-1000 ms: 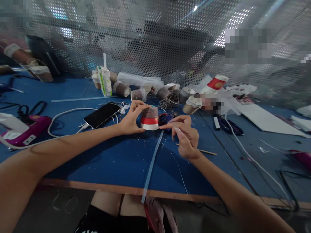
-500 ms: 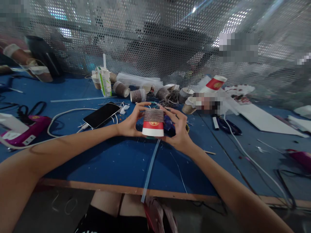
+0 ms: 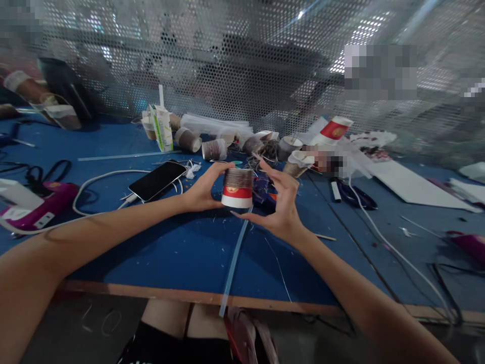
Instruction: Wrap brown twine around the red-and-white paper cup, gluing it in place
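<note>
A red and white paper cup (image 3: 237,194), its upper half wound round with grey-brown cord, is held above the blue table with the wider white end downward. My left hand (image 3: 206,189) grips it from the left, thumb low and fingers behind the top. On the other side my right hand (image 3: 282,202) is spread open, with a gap between its palm and the cup. Its thumb reaches under the cup's lower edge; whether the tip touches cannot be made out. Behind the right fingers lies a dark blue object (image 3: 263,189), partly hidden.
A phone (image 3: 158,180) with a white cable lies left, near a purple power strip (image 3: 56,202). Several cord-wound cups, a drink carton (image 3: 162,126) and tangled cord (image 3: 267,154) line the back, before a perforated metal screen (image 3: 227,65). A clear strip (image 3: 235,268) overhangs the front edge.
My right hand has come away from the cup and opened wider. The cup has turned a little, its gold emblem moving left, while my left hand keeps hold of it.
</note>
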`<state>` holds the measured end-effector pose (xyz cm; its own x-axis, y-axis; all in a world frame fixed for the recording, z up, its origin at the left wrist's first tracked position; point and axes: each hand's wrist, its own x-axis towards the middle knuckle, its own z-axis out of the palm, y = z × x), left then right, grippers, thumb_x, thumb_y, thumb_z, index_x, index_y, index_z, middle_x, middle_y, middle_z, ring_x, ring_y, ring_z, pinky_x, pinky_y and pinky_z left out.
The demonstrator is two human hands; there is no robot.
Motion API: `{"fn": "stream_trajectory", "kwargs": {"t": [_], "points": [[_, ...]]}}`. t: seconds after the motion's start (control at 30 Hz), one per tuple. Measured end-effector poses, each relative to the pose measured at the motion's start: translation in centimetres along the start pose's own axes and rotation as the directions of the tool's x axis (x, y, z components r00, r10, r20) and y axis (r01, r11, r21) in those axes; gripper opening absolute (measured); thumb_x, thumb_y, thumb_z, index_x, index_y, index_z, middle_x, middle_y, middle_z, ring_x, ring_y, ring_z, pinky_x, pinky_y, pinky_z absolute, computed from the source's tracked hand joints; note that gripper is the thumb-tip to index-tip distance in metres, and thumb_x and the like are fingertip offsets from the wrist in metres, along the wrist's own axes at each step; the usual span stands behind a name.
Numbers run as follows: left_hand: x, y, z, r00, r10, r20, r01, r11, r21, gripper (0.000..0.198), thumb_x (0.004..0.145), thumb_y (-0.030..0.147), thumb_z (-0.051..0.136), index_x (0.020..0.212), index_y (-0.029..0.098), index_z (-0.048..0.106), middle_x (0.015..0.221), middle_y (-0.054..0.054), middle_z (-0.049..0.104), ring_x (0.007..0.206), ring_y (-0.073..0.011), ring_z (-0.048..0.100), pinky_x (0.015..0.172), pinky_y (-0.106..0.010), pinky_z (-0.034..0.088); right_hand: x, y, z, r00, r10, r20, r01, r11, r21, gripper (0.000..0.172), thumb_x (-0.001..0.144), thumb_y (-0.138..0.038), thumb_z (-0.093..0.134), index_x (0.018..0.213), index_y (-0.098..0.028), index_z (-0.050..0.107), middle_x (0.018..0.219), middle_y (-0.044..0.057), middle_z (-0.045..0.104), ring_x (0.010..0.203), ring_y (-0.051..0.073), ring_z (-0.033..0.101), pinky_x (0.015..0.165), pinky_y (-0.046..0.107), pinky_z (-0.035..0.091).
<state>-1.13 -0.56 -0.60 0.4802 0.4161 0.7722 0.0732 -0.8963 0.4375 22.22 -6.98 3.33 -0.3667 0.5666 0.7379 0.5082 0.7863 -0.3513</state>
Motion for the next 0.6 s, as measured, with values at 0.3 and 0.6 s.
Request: {"fn": "stream_trajectory", "kwargs": {"t": [0.3, 0.6], "points": [[0.0, -0.3, 0.2, 0.996, -0.006, -0.091, 0.004, 1.0, -0.021, 0.083, 0.076, 0.038, 0.079, 0.143, 0.025, 0.032, 0.138, -0.016, 0.046, 0.136, -0.0313, 0.05, 0.114, -0.053, 0.046, -0.1, -1.8, -1.7, 0.992, -0.109, 0.059, 0.112, 0.991, -0.067, 0.018, 0.082, -0.027, 0.058, 0.097, -0.029, 0.047, 0.119, 0.004, 0.073, 0.122, 0.034, 0.049, 0.094, 0.059, 0.041], [0.0, -0.3, 0.4, 0.995, -0.038, -0.092, 0.029, 0.994, -0.106, 0.084, 0.072, 0.04, 0.083, 0.139, 0.026, 0.035, 0.135, -0.015, 0.047, 0.134, -0.0324, 0.052, 0.114, -0.055, 0.044, -0.5, -1.8, -1.5, 0.999, -0.03, 0.035, 0.027, 0.994, 0.103, 0.008, 0.088, -0.032, 0.052, 0.082, -0.028, 0.049, 0.103, 0.002, 0.077, 0.109, 0.031, 0.053, 0.096, 0.058, 0.04]]}}
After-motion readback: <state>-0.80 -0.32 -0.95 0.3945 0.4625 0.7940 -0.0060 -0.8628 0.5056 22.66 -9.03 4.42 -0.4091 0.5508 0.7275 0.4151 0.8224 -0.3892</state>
